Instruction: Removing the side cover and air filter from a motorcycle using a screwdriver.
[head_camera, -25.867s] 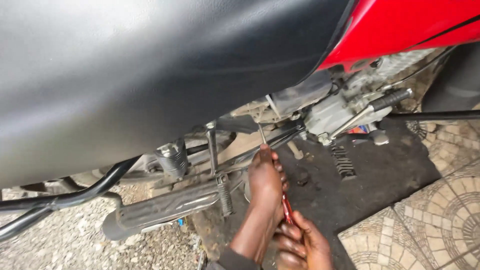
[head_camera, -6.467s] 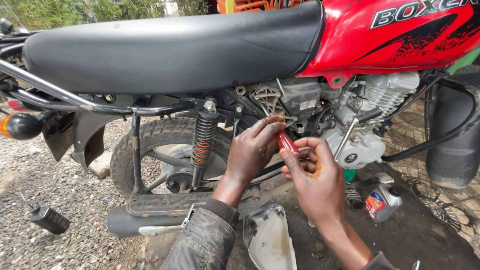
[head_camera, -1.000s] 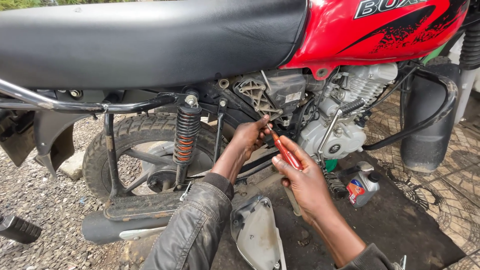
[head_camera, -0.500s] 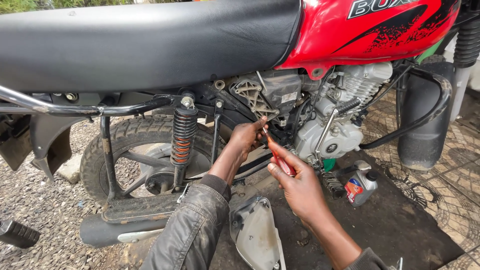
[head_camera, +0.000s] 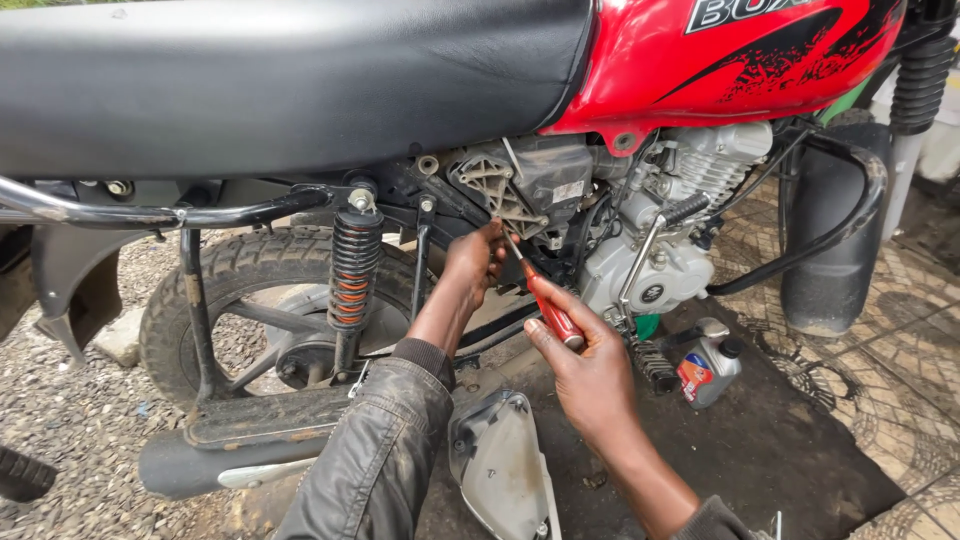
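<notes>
Both hands work at the exposed side of a motorcycle, under the seam where the black seat (head_camera: 290, 80) meets the red fuel tank (head_camera: 740, 60). The right hand (head_camera: 590, 370) is closed around the red handle of a screwdriver (head_camera: 548, 310), with the shaft angled up and to the left so that its tip reaches the grey ribbed bracket (head_camera: 495, 185) on the frame. Holding it low on the handle seemingly lets the wrist turn freely while the tip stays seated. The left hand (head_camera: 475, 265) reaches up from a dark jacket sleeve (head_camera: 385, 440); its fingers (head_camera: 493, 250) are curled at the shaft close to the tip, apparently steadying and guiding it, though whether they pinch the shaft or a small fastener cannot be told.

A removed grey side cover (head_camera: 500, 470) lies on the dark ground mat (head_camera: 800, 450) just beneath the arms, which explains the open view of the frame. A small grey oil bottle (head_camera: 708, 365) stands on the mat near the engine (head_camera: 670, 230), within reach. The rear shock spring (head_camera: 350, 270) and tyre (head_camera: 240, 290) sit to the left, and the exhaust pipe (head_camera: 230, 450) runs below them.
</notes>
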